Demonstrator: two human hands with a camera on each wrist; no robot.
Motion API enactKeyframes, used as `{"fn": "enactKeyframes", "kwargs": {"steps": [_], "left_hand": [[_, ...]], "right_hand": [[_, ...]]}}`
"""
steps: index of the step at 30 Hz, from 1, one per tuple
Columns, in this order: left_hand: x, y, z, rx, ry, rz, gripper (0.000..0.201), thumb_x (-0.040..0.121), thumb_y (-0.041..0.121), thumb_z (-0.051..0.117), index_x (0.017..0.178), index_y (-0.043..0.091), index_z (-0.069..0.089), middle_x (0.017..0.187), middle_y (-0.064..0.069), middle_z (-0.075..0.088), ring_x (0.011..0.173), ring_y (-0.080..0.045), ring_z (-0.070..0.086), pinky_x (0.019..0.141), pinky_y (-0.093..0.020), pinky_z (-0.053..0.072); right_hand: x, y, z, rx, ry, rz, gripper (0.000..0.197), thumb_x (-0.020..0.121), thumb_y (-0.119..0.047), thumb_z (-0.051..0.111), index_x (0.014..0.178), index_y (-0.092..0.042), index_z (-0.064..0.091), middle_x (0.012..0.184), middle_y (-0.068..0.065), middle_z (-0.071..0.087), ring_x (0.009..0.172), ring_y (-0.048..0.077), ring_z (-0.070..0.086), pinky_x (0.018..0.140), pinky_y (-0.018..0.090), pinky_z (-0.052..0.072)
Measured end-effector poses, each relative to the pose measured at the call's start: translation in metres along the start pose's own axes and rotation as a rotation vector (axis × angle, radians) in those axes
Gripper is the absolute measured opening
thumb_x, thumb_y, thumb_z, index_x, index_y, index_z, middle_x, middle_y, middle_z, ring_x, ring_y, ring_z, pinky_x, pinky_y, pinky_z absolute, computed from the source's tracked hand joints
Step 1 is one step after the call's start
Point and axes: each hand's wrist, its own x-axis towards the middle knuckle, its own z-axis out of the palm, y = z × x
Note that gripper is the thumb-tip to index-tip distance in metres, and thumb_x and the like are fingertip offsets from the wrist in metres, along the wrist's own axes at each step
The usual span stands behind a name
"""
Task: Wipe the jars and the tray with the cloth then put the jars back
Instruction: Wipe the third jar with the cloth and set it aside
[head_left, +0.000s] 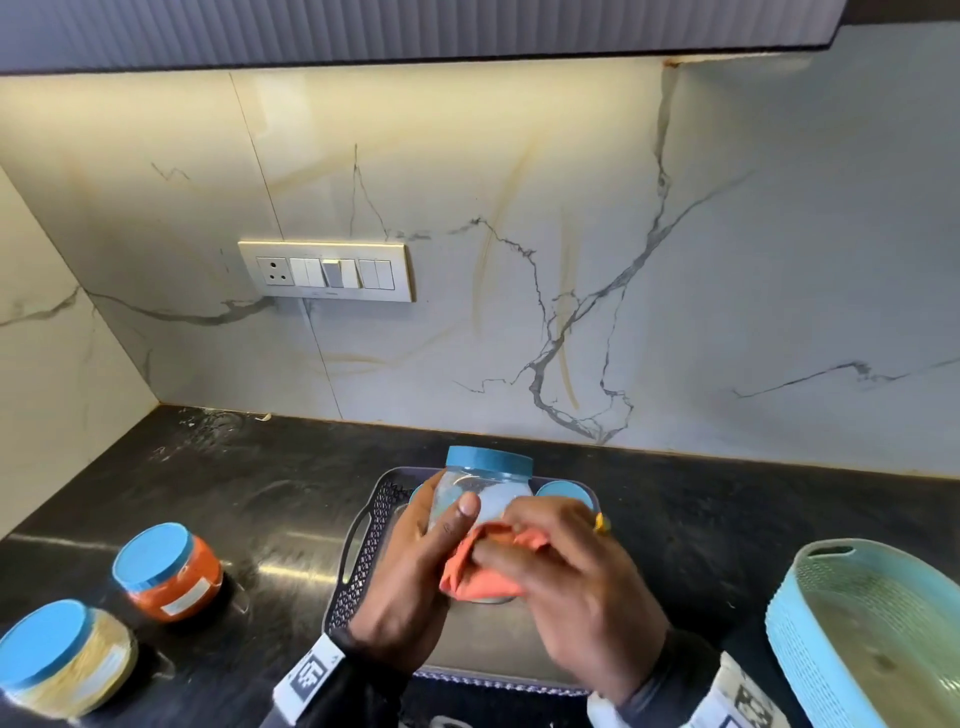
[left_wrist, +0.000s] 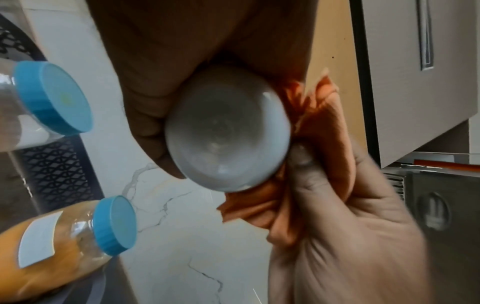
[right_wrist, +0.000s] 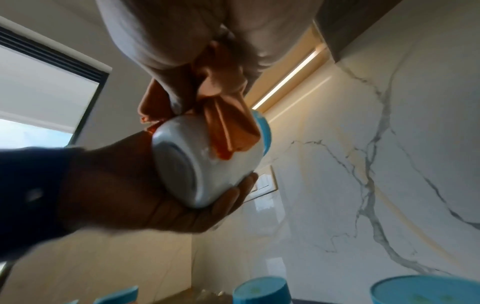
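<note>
— Jar first: how will it handle?

— Smooth clear plastic by the look, part full of white powder, so light to middling, I judge, and slippery on the wall. It seems stiff enough to squeeze a little. The blue lid is ribbed and closed; the waist is the best place to take it.

— Where is it now?

— Lifted above the tray, lid tilted toward the wall, near the table's middle. The left hand wraps its side, thumb across the front. The right hand bunches the orange cloth against its lower wall and base.

— And the cloth?

— Soft, limp, grips well when balled.

— Other jars?

— Two stand at the table's left front, well apart from the tray; two more sit at the tray's far end.
</note>
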Motion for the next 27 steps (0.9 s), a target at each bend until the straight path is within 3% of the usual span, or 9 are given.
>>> {"fn": "enactKeyframes", "kwargs": {"steps": [2, 5, 10, 12, 14, 17, 20, 24, 27], "left_hand": [[-0.002, 0.000, 0.004, -0.068, 0.010, -0.043, 0.073, 0.070, 0.053, 0.086, 0.122, 0.006, 0.068, 0.105, -0.017, 0.072, 0.081, -0.020, 0.072, 0.057, -0.023, 0.055], [-0.003, 0.000, 0.011, -0.197, -0.011, -0.099, 0.031, 0.090, 0.043, 0.065, 0.104, 0.021, 0.080, 0.107, -0.014, 0.073, 0.087, -0.021, 0.071, 0.063, -0.030, 0.057], [0.001, 0.002, 0.004, -0.230, -0.003, -0.132, 0.039, 0.095, 0.044, 0.060, 0.109, 0.012, 0.078, 0.110, -0.025, 0.071, 0.089, -0.031, 0.073, 0.069, -0.038, 0.061], [0.002, -0.001, 0.003, -0.200, -0.010, -0.125, 0.052, 0.085, 0.053, 0.070, 0.117, 0.011, 0.073, 0.114, -0.027, 0.069, 0.091, -0.033, 0.072, 0.070, -0.039, 0.061], [0.001, -0.003, 0.008, -0.193, -0.015, -0.111, 0.063, 0.074, 0.056, 0.081, 0.119, 0.013, 0.074, 0.116, -0.023, 0.070, 0.091, -0.028, 0.073, 0.067, -0.036, 0.060], [0.001, -0.005, 0.016, -0.205, 0.006, -0.098, 0.046, 0.086, 0.051, 0.065, 0.118, 0.019, 0.076, 0.119, -0.015, 0.070, 0.097, -0.024, 0.070, 0.071, -0.035, 0.057], [0.003, -0.003, 0.011, -0.267, 0.041, -0.090, 0.058, 0.079, 0.055, 0.076, 0.121, 0.014, 0.073, 0.119, -0.020, 0.069, 0.096, -0.028, 0.069, 0.074, -0.039, 0.058], [0.005, 0.000, 0.002, -0.302, 0.056, -0.111, 0.064, 0.085, 0.054, 0.069, 0.128, 0.007, 0.065, 0.122, -0.028, 0.062, 0.104, -0.037, 0.064, 0.087, -0.047, 0.054], [0.003, -0.004, 0.008, -0.330, 0.041, -0.119, 0.075, 0.079, 0.059, 0.074, 0.131, 0.006, 0.066, 0.124, -0.026, 0.065, 0.103, -0.035, 0.067, 0.085, -0.050, 0.060]], "right_hand": [[0.013, 0.014, -0.005, 0.069, 0.107, 0.111, 0.035, 0.089, -0.003, 0.063, 0.114, -0.024, 0.073, 0.115, 0.000, 0.060, 0.101, 0.018, 0.062, 0.092, 0.027, 0.052], [0.023, 0.026, -0.009, 0.139, 0.184, 0.251, 0.027, 0.090, -0.007, 0.070, 0.111, -0.022, 0.079, 0.108, -0.003, 0.066, 0.099, 0.018, 0.065, 0.084, 0.035, 0.055], [-0.005, -0.007, -0.006, 0.061, -0.003, -0.027, 0.031, 0.098, -0.011, 0.054, 0.124, -0.023, 0.065, 0.118, -0.003, 0.057, 0.098, 0.021, 0.062, 0.088, 0.031, 0.052], [-0.001, -0.001, -0.009, 0.024, -0.018, -0.086, 0.031, 0.099, -0.009, 0.052, 0.122, -0.024, 0.065, 0.117, -0.003, 0.056, 0.096, 0.021, 0.062, 0.087, 0.032, 0.053], [0.012, 0.012, -0.012, 0.054, 0.092, 0.025, 0.031, 0.094, -0.008, 0.057, 0.117, -0.024, 0.070, 0.114, -0.004, 0.059, 0.098, 0.017, 0.061, 0.088, 0.030, 0.053], [0.029, 0.024, -0.014, 0.158, 0.241, 0.265, 0.028, 0.091, -0.008, 0.064, 0.111, -0.020, 0.078, 0.110, -0.006, 0.066, 0.103, 0.010, 0.063, 0.087, 0.034, 0.055], [0.019, 0.007, -0.011, 0.164, 0.161, 0.200, 0.034, 0.094, -0.007, 0.060, 0.119, -0.023, 0.075, 0.115, -0.003, 0.064, 0.104, 0.013, 0.063, 0.091, 0.027, 0.052], [-0.002, -0.001, -0.008, 0.130, 0.046, 0.014, 0.028, 0.096, -0.007, 0.057, 0.116, -0.014, 0.075, 0.120, 0.003, 0.061, 0.104, 0.016, 0.063, 0.092, 0.024, 0.051], [0.013, 0.019, -0.011, 0.211, 0.186, 0.183, 0.029, 0.090, -0.007, 0.062, 0.113, -0.016, 0.077, 0.117, 0.003, 0.060, 0.108, 0.008, 0.060, 0.093, 0.019, 0.049]]}}
